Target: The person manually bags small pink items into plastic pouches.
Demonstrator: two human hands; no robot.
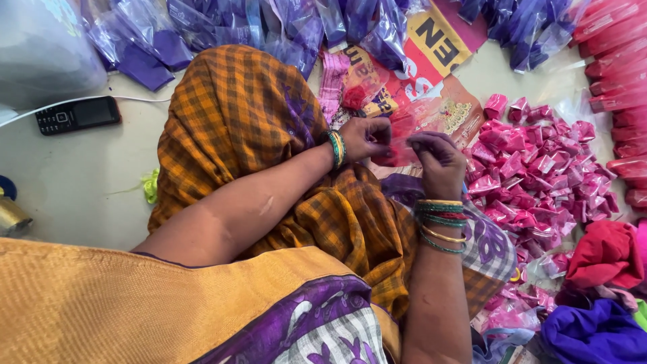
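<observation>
Floor (81, 175) setup, pale and crowded with stuff. Over the lap, a small clear packet with red inside (397, 145) sits pinched between both hands: left hand (364, 137) fingers curled onto its edge, right hand (438, 158) fingertips pressed on top. Just right, a heap of pink folded packets (539, 175). Purple bags (269, 23) behind, black phone (77, 114) way off left.

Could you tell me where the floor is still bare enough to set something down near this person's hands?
Bare floor lies between the black phone and the orange checked cloth. A smaller patch sits above the pink packet pile. Right of the right hand is crowded; both hands hold a small red packet.
</observation>
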